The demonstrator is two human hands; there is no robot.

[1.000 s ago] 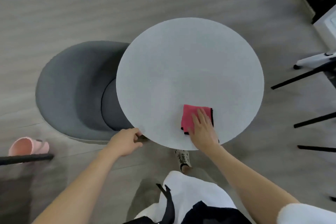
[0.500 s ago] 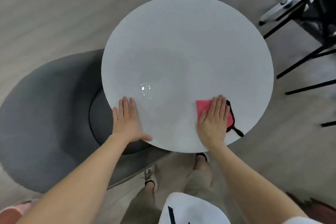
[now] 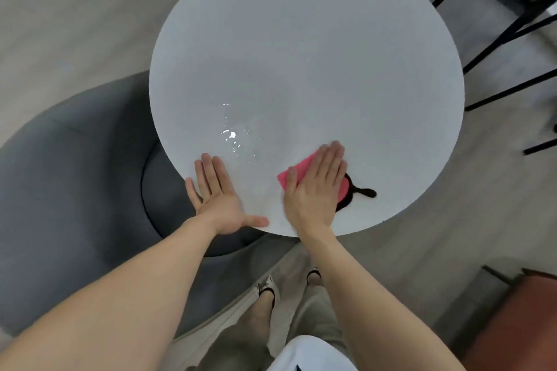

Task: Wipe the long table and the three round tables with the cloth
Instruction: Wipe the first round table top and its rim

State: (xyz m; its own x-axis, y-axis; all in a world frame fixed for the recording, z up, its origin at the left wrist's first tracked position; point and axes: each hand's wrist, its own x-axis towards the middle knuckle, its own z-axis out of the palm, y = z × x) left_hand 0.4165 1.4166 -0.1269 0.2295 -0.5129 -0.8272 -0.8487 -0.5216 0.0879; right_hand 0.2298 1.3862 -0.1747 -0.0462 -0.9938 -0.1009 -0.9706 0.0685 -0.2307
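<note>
A round pale grey table (image 3: 301,39) fills the middle of the view. A pink cloth (image 3: 297,170) with a black edge and loop lies on its near right part. My right hand (image 3: 316,187) presses flat on the cloth with straight fingers, hiding most of it. My left hand (image 3: 217,193) rests flat on the table's near left edge, fingers straight and together, thumb spread. A small wet patch (image 3: 235,135) glints on the tabletop between the hands and the centre.
A dark grey round seat (image 3: 75,175) stands low at the left, partly under the table. Black chair legs (image 3: 497,39) and a white base are at the upper right. A brown seat (image 3: 524,319) is at the lower right. My feet stand below the table's near edge.
My left hand left the table's rim and came to lie flat on the top. My right hand slid the cloth to the right, then a little back left and forward. The view moved closer.
</note>
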